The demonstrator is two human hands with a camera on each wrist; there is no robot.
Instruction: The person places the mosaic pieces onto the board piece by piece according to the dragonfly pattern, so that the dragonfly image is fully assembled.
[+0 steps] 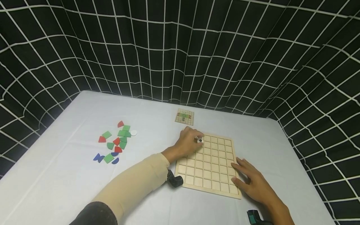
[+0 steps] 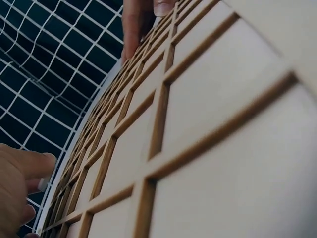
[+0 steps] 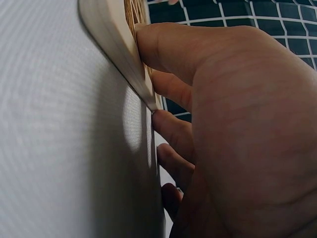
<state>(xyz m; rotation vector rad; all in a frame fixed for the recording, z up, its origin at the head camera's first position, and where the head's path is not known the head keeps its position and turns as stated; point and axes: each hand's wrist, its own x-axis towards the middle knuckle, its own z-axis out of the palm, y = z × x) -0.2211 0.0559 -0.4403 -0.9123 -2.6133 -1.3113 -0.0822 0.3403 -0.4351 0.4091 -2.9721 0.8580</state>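
A wooden grid board [image 1: 206,164] lies on the table, made up of rows of shallow square cells. Over its far left corner, my left hand [image 1: 187,142] pinches a small white piece with a black dot [image 1: 200,140] between thumb and fingers. The same white piece [image 2: 43,184] shows only as an edge in the left wrist view, beside the left fingers [image 2: 34,166]. Loosely spread, my right hand [image 1: 251,181] rests at the board's right side, its thumb and fingertips touching the rim. The right wrist view shows the thumb [image 3: 168,47] on the board's edge [image 3: 111,39].
Beyond the board lies a small pattern card [image 1: 184,117]. Scattered on the left are green pieces [image 1: 124,133], red quarter-round pieces [image 1: 118,149], blue pieces [image 1: 115,161] and a white disc [image 1: 133,132]. Black gridded curtain [image 1: 163,53] surrounds the white table [image 1: 152,200].
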